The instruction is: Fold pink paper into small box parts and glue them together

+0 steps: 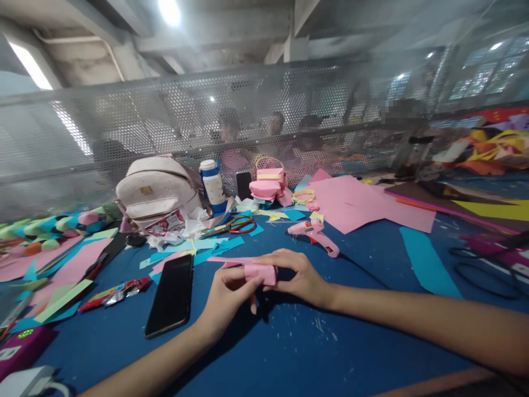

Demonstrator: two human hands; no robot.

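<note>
Remotely, I see left hand, right hand pinching folded paper left of glue gun; hard squeeze may crease it.

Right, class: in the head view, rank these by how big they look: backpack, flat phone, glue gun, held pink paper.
1. Backpack
2. Flat phone
3. Glue gun and held pink paper: unsure, as the paper is partly hidden and looks nearer the camera.
</note>
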